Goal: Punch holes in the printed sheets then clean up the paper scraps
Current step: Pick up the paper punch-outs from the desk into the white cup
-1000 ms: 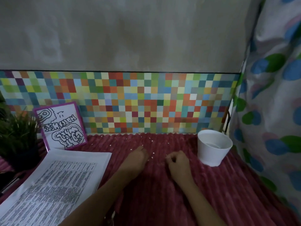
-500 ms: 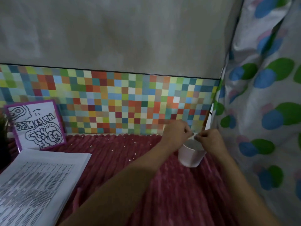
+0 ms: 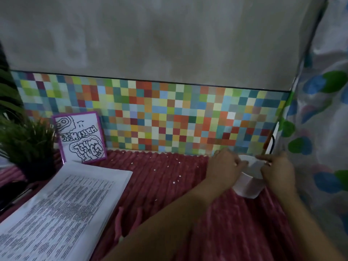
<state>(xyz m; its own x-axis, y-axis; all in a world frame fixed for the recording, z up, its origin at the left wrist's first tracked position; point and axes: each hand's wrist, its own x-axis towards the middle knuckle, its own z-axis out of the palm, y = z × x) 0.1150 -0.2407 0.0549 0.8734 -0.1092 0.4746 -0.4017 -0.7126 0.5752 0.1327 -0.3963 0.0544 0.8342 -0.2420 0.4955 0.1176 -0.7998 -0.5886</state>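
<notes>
A white paper cup (image 3: 248, 187) stands on the red ribbed cloth (image 3: 235, 223) at the back right. Both of my hands hover over its mouth. My left hand (image 3: 224, 164) reaches in from the left with its fingertips pinched together above the rim. My right hand (image 3: 276, 166) does the same from the right. The scraps in the pinches are too small to make out. Several tiny white paper scraps (image 3: 175, 178) lie scattered on the cloth left of the cup. The stack of printed sheets (image 3: 62, 204) lies at the lower left.
A potted green plant (image 3: 24, 140) stands at the far left, and a purple-framed card (image 3: 81, 136) leans on the multicoloured tiled wall (image 3: 169, 117). A spotted curtain (image 3: 320, 129) hangs close on the right, next to the cup.
Both hands left the cloth in the middle, where they were picking at scraps, and moved right to the cup's mouth. The view has swung a little.
</notes>
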